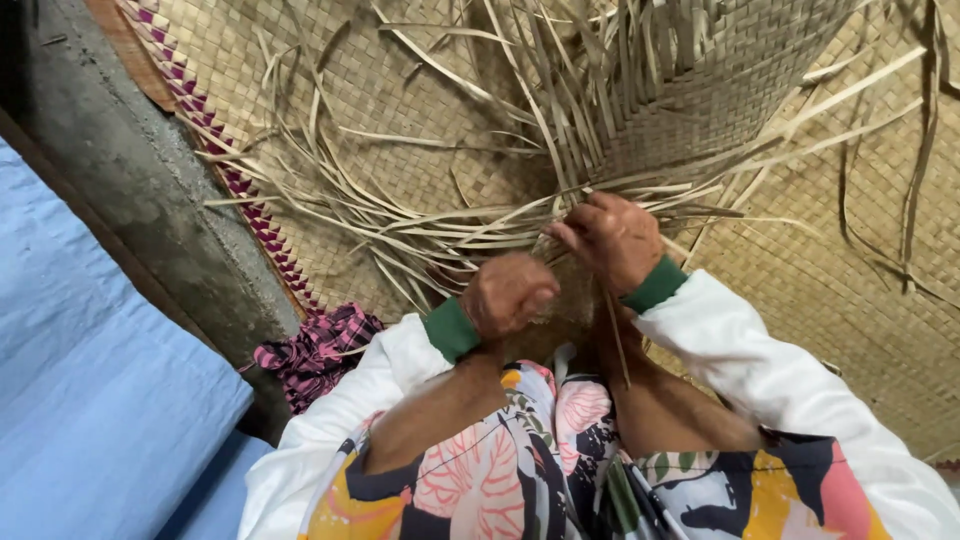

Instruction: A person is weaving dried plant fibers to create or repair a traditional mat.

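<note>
Straw strips fan out from the woven mat; my left hand and right hand pinch their gathered ends.

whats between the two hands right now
In the head view, the left hand and right hand are close together, with a bundle of loose pale straw strips of the unfinished woven mat between them.
</note>
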